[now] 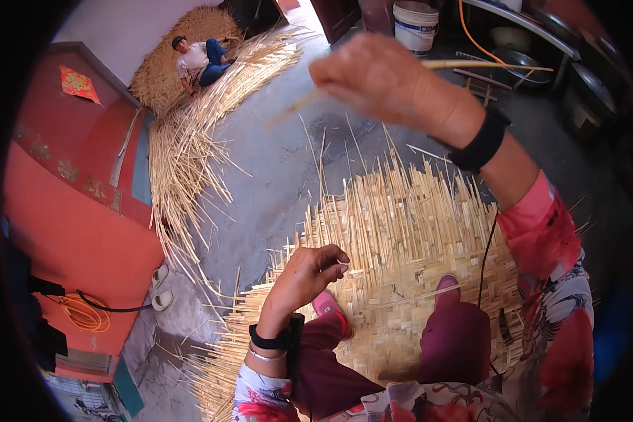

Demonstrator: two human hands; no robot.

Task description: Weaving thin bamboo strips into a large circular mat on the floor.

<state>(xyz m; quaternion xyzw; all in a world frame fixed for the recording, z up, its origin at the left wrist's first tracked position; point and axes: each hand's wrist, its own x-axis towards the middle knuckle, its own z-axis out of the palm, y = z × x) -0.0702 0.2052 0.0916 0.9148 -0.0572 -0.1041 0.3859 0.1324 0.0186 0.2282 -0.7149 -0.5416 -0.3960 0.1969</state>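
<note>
My right hand (383, 81) is raised high over the floor, its fingers closed round a long pale bamboo strip (482, 65). One end of the strip points right; the other, blurred by motion, slants down to the left. Lower down, my left hand (306, 276) hovers above a woven bamboo mat (429, 281), apart from the strip. Its fingers are curled with thumb and forefinger close together, and what they hold, if anything, is too small to make out. The mat lies under my feet, tightly woven near me, with loose strip ends sticking out along its far edge.
Another large woven piece (190, 151) leans on the far left wall and spreads over the floor, a person (197, 62) sitting on it. A white bucket (416, 28) and metal basins (524, 67) stand at the far right. Slippers (162, 288) and an orange cable (84, 313) are left.
</note>
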